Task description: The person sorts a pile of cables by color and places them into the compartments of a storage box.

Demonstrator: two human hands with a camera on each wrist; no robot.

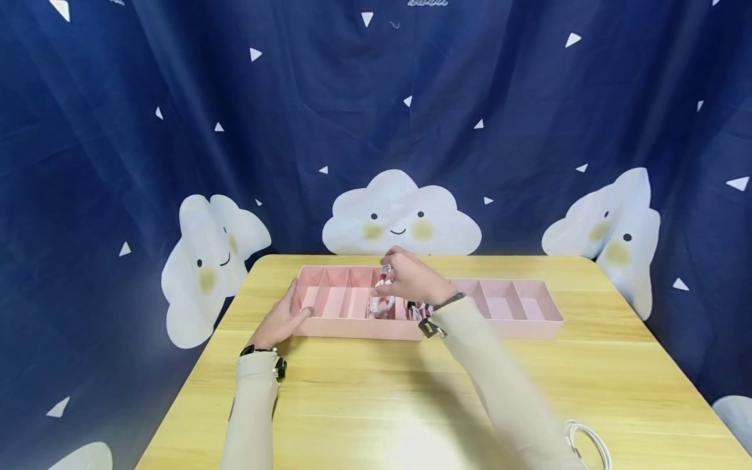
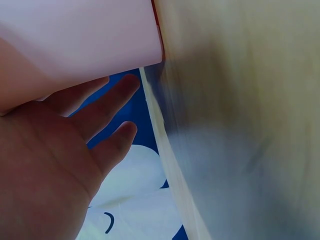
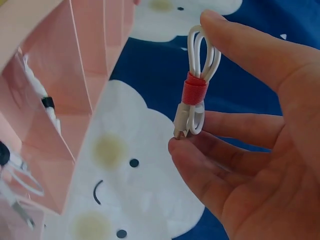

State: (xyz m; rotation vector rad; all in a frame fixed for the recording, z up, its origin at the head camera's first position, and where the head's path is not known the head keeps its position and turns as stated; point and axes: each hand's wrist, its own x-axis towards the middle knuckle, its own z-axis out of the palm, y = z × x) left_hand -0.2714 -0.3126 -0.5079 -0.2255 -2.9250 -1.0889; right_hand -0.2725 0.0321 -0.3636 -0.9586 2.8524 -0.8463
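Observation:
My right hand (image 1: pixel 416 277) is raised over the long pink divided box (image 1: pixel 358 328). Thumb and fingertips pinch a small coiled white charging cable (image 3: pixel 195 92), bound round its middle with a red tie (image 3: pixel 194 90). At the left end of that box, my left hand (image 1: pixel 282 321) rests against the corner with the thumb near the front rim. The left wrist view shows its fingers (image 2: pixel 107 107) extended beside the pink wall. Inside the box, a white cable with a black tie (image 3: pixel 47 102) lies in one compartment; more bundled cables (image 1: pixel 416 309) sit farther right.
A second, paler pink divided box (image 1: pixel 523 329) stands to the right, partly behind my right arm. One loose white cable (image 1: pixel 590 436) lies near the table's front right. The wooden table (image 1: pixel 341 391) meets a dark blue cloud-patterned curtain (image 1: pixel 329 98) at the back.

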